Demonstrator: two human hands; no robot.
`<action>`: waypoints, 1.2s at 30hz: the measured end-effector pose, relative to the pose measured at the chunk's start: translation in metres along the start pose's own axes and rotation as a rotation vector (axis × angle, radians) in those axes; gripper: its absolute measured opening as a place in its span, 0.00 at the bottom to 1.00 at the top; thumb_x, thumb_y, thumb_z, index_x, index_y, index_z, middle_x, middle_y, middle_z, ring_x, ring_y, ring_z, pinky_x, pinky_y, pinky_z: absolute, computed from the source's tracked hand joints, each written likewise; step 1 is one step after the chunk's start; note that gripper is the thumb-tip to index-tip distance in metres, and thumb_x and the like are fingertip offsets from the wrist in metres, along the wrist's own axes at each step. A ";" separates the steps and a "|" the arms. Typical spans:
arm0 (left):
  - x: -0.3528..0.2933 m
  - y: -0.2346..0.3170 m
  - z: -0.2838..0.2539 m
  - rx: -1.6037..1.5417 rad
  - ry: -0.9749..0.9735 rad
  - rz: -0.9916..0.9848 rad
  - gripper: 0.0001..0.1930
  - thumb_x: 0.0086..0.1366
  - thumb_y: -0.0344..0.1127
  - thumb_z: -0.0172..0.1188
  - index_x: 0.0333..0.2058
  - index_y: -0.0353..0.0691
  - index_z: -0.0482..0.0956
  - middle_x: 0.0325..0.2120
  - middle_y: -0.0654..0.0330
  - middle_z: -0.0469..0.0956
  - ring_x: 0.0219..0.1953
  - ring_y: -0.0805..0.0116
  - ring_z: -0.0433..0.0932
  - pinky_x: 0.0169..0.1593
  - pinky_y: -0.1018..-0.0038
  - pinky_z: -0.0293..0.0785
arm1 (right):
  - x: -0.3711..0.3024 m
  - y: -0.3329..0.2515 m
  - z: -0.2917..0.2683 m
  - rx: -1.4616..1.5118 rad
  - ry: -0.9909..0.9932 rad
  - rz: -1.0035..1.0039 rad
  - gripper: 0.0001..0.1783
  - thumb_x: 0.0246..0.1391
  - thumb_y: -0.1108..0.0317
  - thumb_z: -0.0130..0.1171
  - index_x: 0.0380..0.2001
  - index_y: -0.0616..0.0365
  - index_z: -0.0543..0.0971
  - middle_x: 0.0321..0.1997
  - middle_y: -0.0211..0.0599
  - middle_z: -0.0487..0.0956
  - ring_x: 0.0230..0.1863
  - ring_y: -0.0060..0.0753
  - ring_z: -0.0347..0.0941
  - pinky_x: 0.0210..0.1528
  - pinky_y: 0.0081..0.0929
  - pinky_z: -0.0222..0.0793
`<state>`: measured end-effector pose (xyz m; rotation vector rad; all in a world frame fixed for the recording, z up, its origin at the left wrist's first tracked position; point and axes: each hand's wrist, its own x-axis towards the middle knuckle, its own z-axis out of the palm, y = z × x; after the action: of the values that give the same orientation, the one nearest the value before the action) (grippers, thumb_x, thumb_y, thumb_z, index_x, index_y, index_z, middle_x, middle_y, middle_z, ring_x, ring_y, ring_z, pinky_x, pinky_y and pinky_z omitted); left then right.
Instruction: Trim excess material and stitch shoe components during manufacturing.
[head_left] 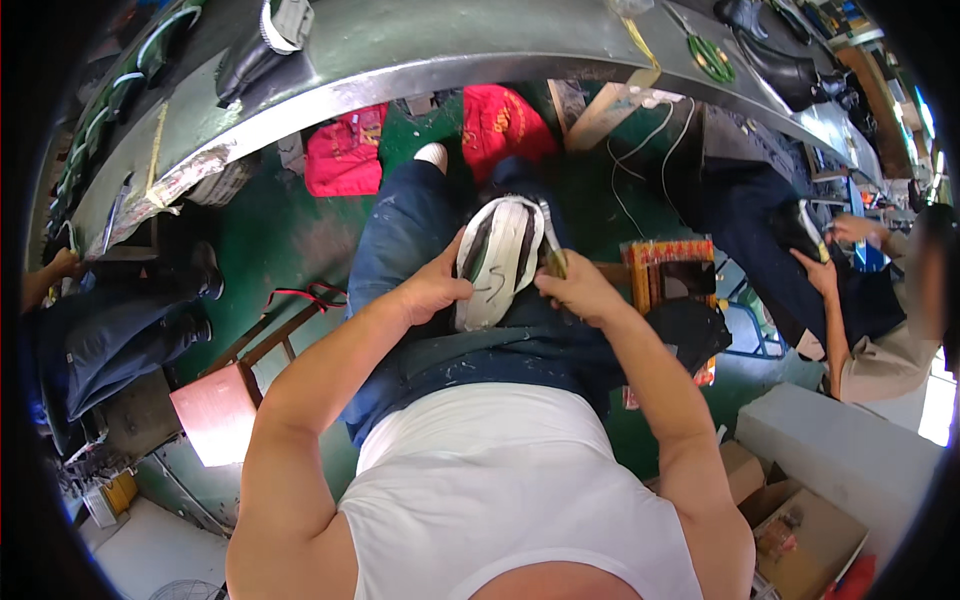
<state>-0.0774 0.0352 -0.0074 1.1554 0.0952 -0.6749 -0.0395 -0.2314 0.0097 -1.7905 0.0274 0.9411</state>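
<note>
A shoe (500, 270) lies over my lap with its pale underside facing up. It has a dark hand-drawn mark and a raised white rim round its edge. My left hand (437, 285) grips its left side, thumb on the pale surface. At the right edge, my right hand (582, 287) is closed round a small tool (557, 263) with a yellowish-green part, whose exact kind I cannot make out. A narrow white strip (548, 225) runs along the shoe's right side towards that hand.
A metal bench (420, 55) curves across the far side, bearing a black boot (262, 55), green-handled scissors (712, 58) and more dark boots. Red bags (345, 155) lie beneath it. A co-worker (885, 320) handles a shoe at right; another person's legs (130, 340) are at left. Cardboard boxes (810, 540) stand lower right.
</note>
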 end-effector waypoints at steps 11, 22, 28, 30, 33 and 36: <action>0.002 -0.029 0.027 0.466 0.269 -0.003 0.56 0.54 0.29 0.69 0.70 0.26 0.35 0.66 0.44 0.60 0.66 0.60 0.62 0.68 0.73 0.54 | -0.088 -0.024 -0.006 -0.833 -0.036 -0.414 0.30 0.55 0.72 0.56 0.61 0.72 0.64 0.55 0.59 0.72 0.59 0.57 0.67 0.61 0.43 0.63; 0.008 -0.045 0.034 0.692 0.336 -0.051 0.55 0.55 0.37 0.66 0.69 0.24 0.35 0.66 0.40 0.58 0.67 0.56 0.61 0.69 0.71 0.54 | -0.042 -0.142 0.014 -1.342 -0.470 0.126 0.14 0.47 0.73 0.54 0.34 0.68 0.84 0.40 0.56 0.82 0.43 0.53 0.81 0.43 0.43 0.76; 0.003 -0.035 0.033 -0.364 0.204 0.037 0.41 0.70 0.48 0.46 0.70 0.29 0.40 0.67 0.45 0.58 0.67 0.56 0.62 0.68 0.66 0.57 | -0.019 -0.094 -0.002 -1.271 -0.446 -0.049 0.15 0.56 0.64 0.57 0.41 0.66 0.79 0.36 0.56 0.82 0.42 0.58 0.79 0.44 0.48 0.74; 0.010 -0.031 0.034 -0.460 0.132 0.112 0.37 0.73 0.50 0.39 0.71 0.31 0.43 0.68 0.48 0.58 0.67 0.57 0.62 0.68 0.65 0.58 | -0.017 -0.077 -0.006 -1.162 -0.307 -0.176 0.16 0.57 0.63 0.58 0.43 0.63 0.76 0.35 0.56 0.81 0.41 0.60 0.78 0.46 0.50 0.73; 0.029 -0.030 0.039 -0.456 0.560 -0.113 0.32 0.76 0.51 0.32 0.69 0.34 0.54 0.65 0.50 0.64 0.65 0.58 0.65 0.67 0.66 0.60 | -0.013 -0.040 -0.004 -1.046 -0.194 -0.296 0.13 0.55 0.64 0.59 0.40 0.61 0.76 0.36 0.54 0.81 0.40 0.60 0.77 0.43 0.51 0.72; 0.042 -0.049 0.032 0.376 0.812 -0.094 0.32 0.76 0.54 0.30 0.64 0.37 0.67 0.58 0.44 0.73 0.59 0.46 0.72 0.62 0.62 0.66 | -0.011 -0.013 0.005 -0.924 -0.091 -0.390 0.13 0.53 0.66 0.61 0.41 0.59 0.76 0.35 0.53 0.80 0.39 0.60 0.76 0.41 0.51 0.71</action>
<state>-0.0780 -0.0221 -0.0506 1.7439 0.7369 -0.2690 -0.0444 -0.2266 0.0262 -2.4422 -0.9132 0.7908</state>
